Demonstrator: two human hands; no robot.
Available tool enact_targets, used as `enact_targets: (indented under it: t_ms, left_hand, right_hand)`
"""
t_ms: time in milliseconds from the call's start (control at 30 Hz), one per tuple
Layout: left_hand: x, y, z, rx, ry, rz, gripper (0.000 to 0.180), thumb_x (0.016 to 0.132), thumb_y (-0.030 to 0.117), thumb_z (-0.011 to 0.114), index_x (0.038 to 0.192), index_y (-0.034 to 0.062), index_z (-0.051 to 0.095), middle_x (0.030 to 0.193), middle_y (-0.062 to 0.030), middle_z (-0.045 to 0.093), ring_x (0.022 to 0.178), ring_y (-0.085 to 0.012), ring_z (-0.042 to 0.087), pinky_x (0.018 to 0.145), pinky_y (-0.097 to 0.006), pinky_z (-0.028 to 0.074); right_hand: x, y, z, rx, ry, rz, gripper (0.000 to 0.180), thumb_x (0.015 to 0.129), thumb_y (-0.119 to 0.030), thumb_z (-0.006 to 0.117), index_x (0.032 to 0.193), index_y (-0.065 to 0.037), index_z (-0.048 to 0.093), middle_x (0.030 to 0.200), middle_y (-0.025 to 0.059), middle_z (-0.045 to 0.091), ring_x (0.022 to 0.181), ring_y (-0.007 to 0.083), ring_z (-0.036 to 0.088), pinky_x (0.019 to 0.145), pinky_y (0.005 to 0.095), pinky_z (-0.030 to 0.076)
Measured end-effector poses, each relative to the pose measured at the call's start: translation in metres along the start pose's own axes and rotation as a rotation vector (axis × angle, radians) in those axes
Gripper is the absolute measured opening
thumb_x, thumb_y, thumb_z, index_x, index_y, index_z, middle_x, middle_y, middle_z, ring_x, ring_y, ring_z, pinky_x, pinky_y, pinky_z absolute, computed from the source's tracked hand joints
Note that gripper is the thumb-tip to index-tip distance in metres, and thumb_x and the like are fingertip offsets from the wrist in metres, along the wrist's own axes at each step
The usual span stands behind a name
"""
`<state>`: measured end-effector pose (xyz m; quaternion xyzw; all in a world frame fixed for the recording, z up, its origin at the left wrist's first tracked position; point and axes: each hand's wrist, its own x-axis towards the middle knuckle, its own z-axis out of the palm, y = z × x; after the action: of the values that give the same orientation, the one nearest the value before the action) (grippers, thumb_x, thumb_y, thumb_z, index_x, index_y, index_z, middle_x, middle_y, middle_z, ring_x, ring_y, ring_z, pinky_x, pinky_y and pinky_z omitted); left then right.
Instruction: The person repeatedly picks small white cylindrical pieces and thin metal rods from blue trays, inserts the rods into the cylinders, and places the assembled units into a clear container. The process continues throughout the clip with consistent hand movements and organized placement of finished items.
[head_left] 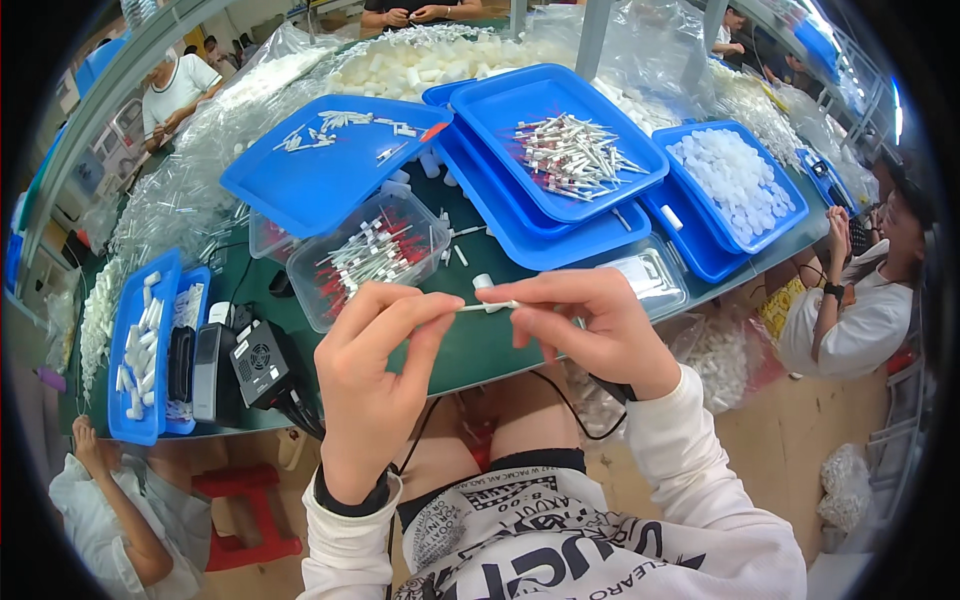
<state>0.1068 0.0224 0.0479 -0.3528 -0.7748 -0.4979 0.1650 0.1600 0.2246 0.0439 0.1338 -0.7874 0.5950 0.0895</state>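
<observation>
At frame centre, above the desk, the left hand and right hand pinch opposite ends of a white stick; light, level pressure should best avoid bending it.

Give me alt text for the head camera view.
The left hand and right hand pinch a thin white part over a green table. Beyond them sit a clear tub and blue trays holding small parts. Other people are nearby.

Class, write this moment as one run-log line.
left hand: pinches one end | right hand: pinches other end | held: slim white stick | ahead: clear plastic tub, blue tray of white sticks
</observation>
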Motion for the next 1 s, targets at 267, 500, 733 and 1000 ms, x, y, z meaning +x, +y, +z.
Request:
enact_targets:
  t_ms: [267,500,733,1000]
  left_hand:
    - [-0.001,0.002,0.012,-0.038,-0.046,0.001,0.023,0.076,-0.003,0.07,0.097,0.0052,0.069,0.084,-0.0086,0.065,0.07,-0.0178,0.064,0.062,-0.027,0.049]
    - [-0.005,-0.001,0.006,-0.352,-0.047,-0.182,0.016,0.081,-0.004,0.067,0.097,-0.0028,0.067,0.087,-0.0097,0.07,0.079,-0.0146,0.068,0.072,-0.024,0.051]
    - [-0.005,0.001,0.009,-0.504,-0.04,-0.226,0.013,0.08,-0.01,0.064,0.092,-0.0049,0.063,0.095,-0.0127,0.066,0.086,-0.0169,0.065,0.078,-0.026,0.052]
    - [-0.004,-0.001,0.012,-0.799,-0.017,-0.379,0.018,0.076,-0.014,0.066,0.089,-0.0041,0.059,0.096,-0.0125,0.064,0.089,-0.0172,0.066,0.078,-0.027,0.053]
  right_hand:
    - [0.004,0.007,0.014,-0.525,0.219,-0.3,0.014,0.08,-0.01,0.07,0.094,-0.011,0.068,0.072,0.0046,0.063,0.06,0.0214,0.059,0.054,0.0315,0.047]
    - [0.0,-0.001,0.008,-0.616,0.291,-0.421,0.014,0.076,0.0,0.07,0.089,-0.003,0.069,0.076,0.0069,0.067,0.065,0.0192,0.062,0.056,0.0287,0.049]
    - [-0.006,-0.004,0.008,-0.59,0.268,-0.458,0.013,0.077,-0.005,0.071,0.089,-0.007,0.068,0.076,0.0032,0.065,0.065,0.0201,0.06,0.057,0.0296,0.049]
    - [-0.008,0.002,0.008,-0.587,0.278,-0.496,0.015,0.076,-0.005,0.071,0.091,-0.006,0.068,0.079,0.0031,0.067,0.067,0.0198,0.061,0.057,0.0299,0.05]
